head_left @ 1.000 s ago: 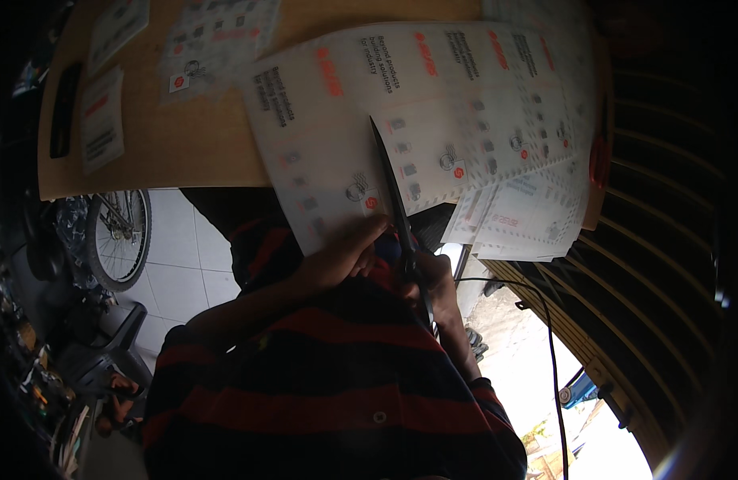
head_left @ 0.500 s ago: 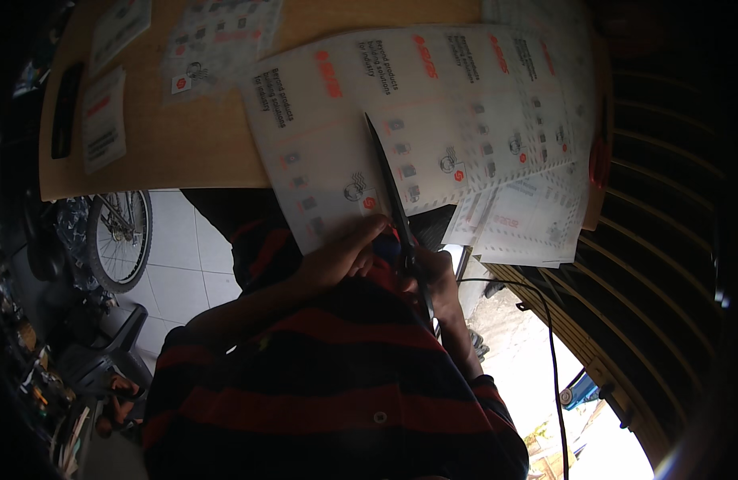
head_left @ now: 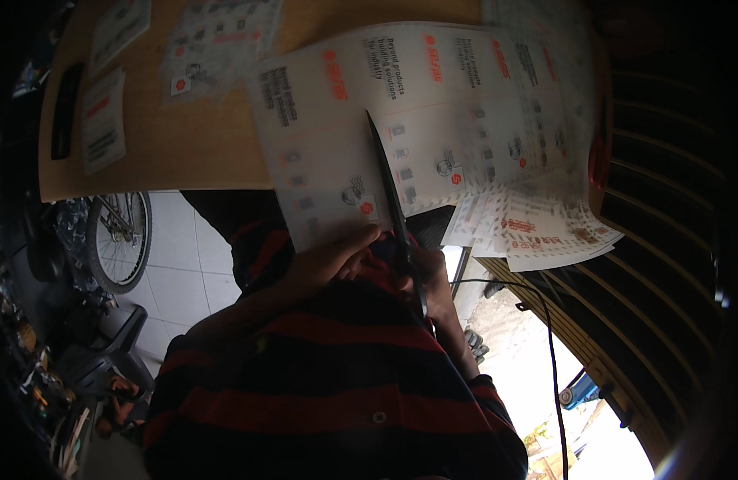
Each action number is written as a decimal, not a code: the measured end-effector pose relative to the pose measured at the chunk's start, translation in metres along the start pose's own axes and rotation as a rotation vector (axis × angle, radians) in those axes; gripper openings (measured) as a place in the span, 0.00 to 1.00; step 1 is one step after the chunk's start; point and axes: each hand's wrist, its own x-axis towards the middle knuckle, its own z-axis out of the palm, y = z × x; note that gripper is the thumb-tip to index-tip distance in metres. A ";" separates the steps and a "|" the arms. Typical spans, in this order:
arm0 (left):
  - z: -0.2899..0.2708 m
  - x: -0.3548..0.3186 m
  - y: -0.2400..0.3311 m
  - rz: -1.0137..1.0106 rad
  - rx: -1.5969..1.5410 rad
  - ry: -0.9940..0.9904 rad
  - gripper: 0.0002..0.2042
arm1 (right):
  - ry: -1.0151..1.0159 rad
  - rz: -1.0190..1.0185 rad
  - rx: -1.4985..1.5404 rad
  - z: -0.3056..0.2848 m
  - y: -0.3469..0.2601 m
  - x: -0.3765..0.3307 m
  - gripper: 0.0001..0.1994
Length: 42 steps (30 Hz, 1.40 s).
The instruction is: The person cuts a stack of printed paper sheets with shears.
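The person's right hand (head_left: 434, 278) is closed around the scissors (head_left: 390, 182); the left hand (head_left: 331, 262) pinches the near end of the printed sheet (head_left: 315, 132), which overhangs the desk's (head_left: 185, 152) near edge. Small papers (head_left: 105, 124) lie by its left edge.

Loose white paper sheets (head_left: 541, 244) with red print: fanned wider than before, right-hand corner farther right, lower edge now bowed. Large translucent white sheet (head_left: 317, 152), red and black print: shifted slightly right. Bare left hand (head_left: 333, 260): slightly nearer the body. Bare right hand (head_left: 429, 276), long dark-bladed scissors' (head_left: 390, 184) handle end: slightly left.
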 end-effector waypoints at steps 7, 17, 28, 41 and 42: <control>-0.056 -0.028 0.002 0.222 -0.208 0.151 0.29 | 0.018 -0.130 -0.057 -0.002 0.010 0.004 0.36; -0.027 -0.013 0.027 0.201 0.019 0.432 0.16 | 0.017 -0.066 -0.013 -0.002 -0.003 0.005 0.36; -0.032 -0.019 0.017 0.285 0.125 0.361 0.14 | 0.047 -0.092 -0.009 0.001 -0.008 0.005 0.35; -0.034 -0.017 0.014 0.291 0.137 0.356 0.12 | 0.023 -0.048 -0.018 -0.006 -0.004 0.001 0.34; -0.034 -0.017 0.014 0.287 0.129 0.354 0.13 | 0.026 -0.062 -0.034 -0.006 -0.003 0.001 0.34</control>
